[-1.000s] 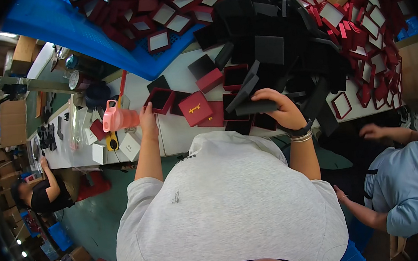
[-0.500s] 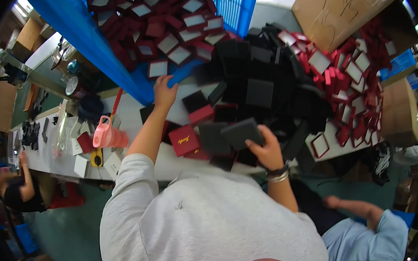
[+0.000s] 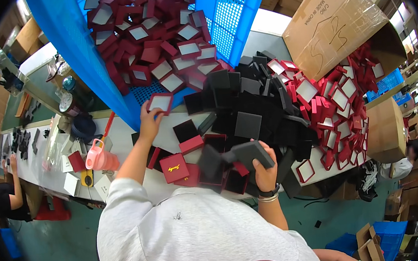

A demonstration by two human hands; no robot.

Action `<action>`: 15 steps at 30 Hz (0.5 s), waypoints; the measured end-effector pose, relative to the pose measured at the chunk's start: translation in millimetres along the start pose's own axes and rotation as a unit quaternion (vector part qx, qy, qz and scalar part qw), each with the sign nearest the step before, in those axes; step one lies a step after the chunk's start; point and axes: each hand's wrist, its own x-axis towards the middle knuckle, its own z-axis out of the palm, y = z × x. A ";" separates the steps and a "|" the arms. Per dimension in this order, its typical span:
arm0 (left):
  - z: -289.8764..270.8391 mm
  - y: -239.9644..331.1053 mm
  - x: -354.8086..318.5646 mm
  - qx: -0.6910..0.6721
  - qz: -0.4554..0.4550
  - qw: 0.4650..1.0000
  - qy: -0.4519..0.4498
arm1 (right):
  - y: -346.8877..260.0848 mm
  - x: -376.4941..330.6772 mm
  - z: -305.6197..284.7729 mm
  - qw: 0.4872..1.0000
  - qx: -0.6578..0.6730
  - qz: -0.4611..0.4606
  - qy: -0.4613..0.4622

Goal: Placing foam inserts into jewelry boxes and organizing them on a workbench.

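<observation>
My left hand (image 3: 151, 122) pinches the edge of a dark red box lid (image 3: 160, 103) with a pale inside, at the near lip of the blue crate. My right hand (image 3: 266, 169) is wrapped round a dark grey foam insert (image 3: 251, 155), tilted above the table. Beside it, a second dark piece (image 3: 210, 159) is smeared by motion; whether it touches anything I cannot tell. Beneath and left of these lie a closed red box (image 3: 173, 168) with gold lettering and several open red boxes with black insides. A heap of black inserts (image 3: 248, 124) rises beyond my right hand.
The blue crate (image 3: 239, 22) holds many red lids. On the right, red box parts (image 3: 339, 99) spill from a cardboard carton (image 3: 332, 23). At left stand a pink tumbler (image 3: 102, 158) and a yellow tape measure (image 3: 87, 179). Another person (image 3: 11, 192) works far left.
My left hand has come onto a lid at the crate's lip. The right hand's insert has turned, and a dark piece beside it is now blurred. The person at lower right has mostly left view.
</observation>
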 end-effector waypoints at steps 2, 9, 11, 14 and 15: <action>-29.1 59.6 -22.0 -0.014 0.043 0.999 -0.003 | -5.5 -1.1 21.0 0.998 -0.027 0.000 0.051; -96.9 188.9 -69.7 -0.096 0.098 0.987 -0.083 | -36.7 44.4 88.2 0.892 -0.407 -0.195 -0.032; -110.6 196.5 -77.9 -0.052 0.142 0.985 -0.084 | -39.1 43.2 103.1 0.881 -0.422 -0.209 -0.036; -122.8 198.8 -86.8 -0.090 0.139 0.984 -0.069 | -42.6 26.4 121.2 0.860 -0.469 -0.188 -0.073; -127.5 199.3 -85.7 -0.074 0.160 0.982 -0.071 | -45.4 24.5 126.2 0.847 -0.489 -0.189 -0.088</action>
